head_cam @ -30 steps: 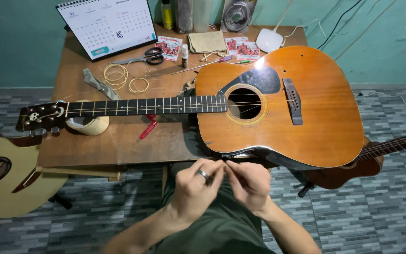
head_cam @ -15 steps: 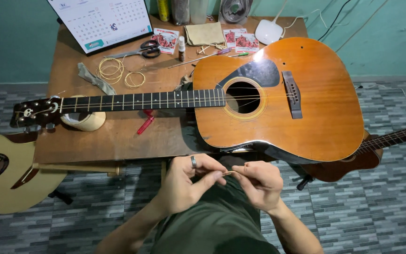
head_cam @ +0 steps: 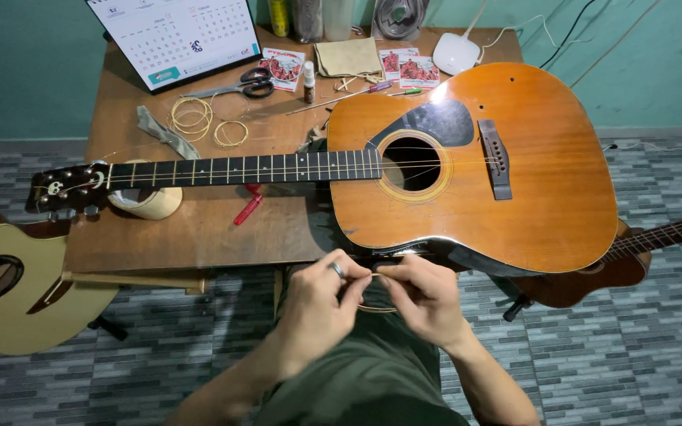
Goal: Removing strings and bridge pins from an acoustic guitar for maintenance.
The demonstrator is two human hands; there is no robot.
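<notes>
An orange-brown acoustic guitar (head_cam: 530,181) lies flat on a small wooden table (head_cam: 199,229), its neck pointing left and its headstock (head_cam: 61,188) resting on a roll of tape (head_cam: 148,203). Below the table's front edge, over my lap, my left hand (head_cam: 321,296) and my right hand (head_cam: 424,296) meet. Both pinch a thin coiled guitar string (head_cam: 374,292) between their fingertips. A ring sits on a finger of my left hand.
On the table lie coiled strings (head_cam: 203,122), scissors (head_cam: 250,81), a red tool (head_cam: 248,207), string packets (head_cam: 404,65), a small bottle (head_cam: 309,79), a cloth (head_cam: 347,55) and a desk calendar (head_cam: 175,35). A pale guitar (head_cam: 9,284) stands at left, a dark one (head_cam: 625,256) at right.
My hands have stayed together over my lap, fingers shifting along the string. The view has tilted slightly, so the table and guitar sit a little higher in the picture.
</notes>
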